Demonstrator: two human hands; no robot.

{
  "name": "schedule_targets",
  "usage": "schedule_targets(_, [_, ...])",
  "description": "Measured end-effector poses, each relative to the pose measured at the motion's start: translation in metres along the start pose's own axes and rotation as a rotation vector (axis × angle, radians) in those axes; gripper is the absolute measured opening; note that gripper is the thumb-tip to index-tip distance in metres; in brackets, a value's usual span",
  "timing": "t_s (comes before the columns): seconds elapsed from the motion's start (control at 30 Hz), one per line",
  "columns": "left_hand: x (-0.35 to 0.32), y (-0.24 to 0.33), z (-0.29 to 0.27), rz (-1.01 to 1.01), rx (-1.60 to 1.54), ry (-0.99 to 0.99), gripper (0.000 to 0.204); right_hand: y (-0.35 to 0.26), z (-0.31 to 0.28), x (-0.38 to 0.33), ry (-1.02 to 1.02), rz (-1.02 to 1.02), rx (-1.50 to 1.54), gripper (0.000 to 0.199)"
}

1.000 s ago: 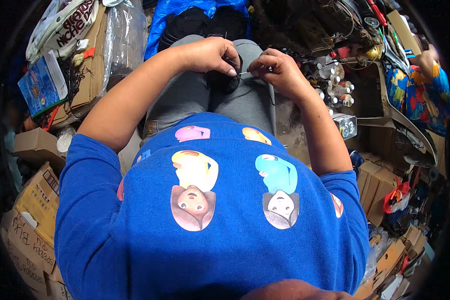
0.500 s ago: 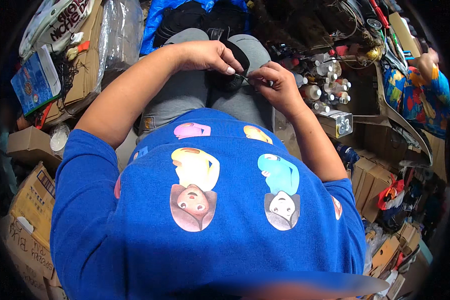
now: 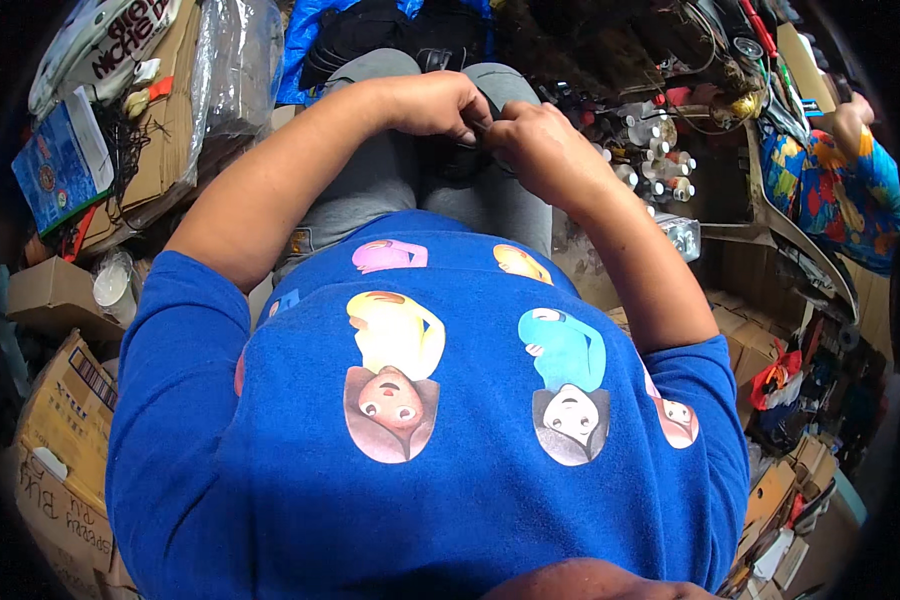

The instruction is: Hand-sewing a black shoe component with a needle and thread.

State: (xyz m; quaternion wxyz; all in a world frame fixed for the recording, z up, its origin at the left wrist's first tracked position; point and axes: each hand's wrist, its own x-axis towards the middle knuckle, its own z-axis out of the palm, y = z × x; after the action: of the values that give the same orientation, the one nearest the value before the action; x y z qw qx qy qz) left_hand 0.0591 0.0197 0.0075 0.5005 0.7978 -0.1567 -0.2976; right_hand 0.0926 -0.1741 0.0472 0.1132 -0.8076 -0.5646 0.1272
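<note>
Above my grey-trousered knees, both hands meet over a dark black item (image 3: 460,160) that lies between my thighs. Its shape is mostly covered, so its kind cannot be told. My left hand (image 3: 438,104) has its fingers bent down and pinched at the item's upper edge. Close against it, my right hand (image 3: 542,148) is closed, back of the hand up, its fingertips nearly touching the left ones. A small dark bit shows between the two sets of fingertips; what exactly they pinch is hidden.
Several small capped bottles (image 3: 665,165) stand to the right. Flattened cardboard (image 3: 165,150), a clear plastic bag (image 3: 245,70) and an open carton (image 3: 55,295) are at left. Black bags (image 3: 360,45) lie on blue sheeting ahead. Another person's patterned sleeve (image 3: 875,170) shows far right.
My right hand has moved up and left, turning its back upward and closing in on my left hand. The thin strand seen between the fingertips before is now hidden.
</note>
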Motion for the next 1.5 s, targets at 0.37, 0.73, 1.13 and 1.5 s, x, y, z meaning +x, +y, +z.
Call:
schedule_targets(0.37, [-0.084,0.012,0.033,-0.107,0.232,0.353,0.034,0.054,-0.001,-0.076,0.164,0.556,1.514,0.024])
schedule_targets(0.73, [-0.068,0.022,0.009,0.334,-1.281,0.628,0.032,0.056,0.001,-0.122,0.134,0.695,0.741,0.018])
schedule_targets(1.13, [-0.116,-0.073,-0.055,-0.068,-0.818,0.740,0.035,0.072,0.056,-0.187,0.344,0.862,1.521,0.058])
schedule_targets(1.5, [0.008,-0.029,-0.051,-0.407,0.695,0.582,0.064,0.014,-0.016,0.015,-0.133,0.364,0.452,0.043])
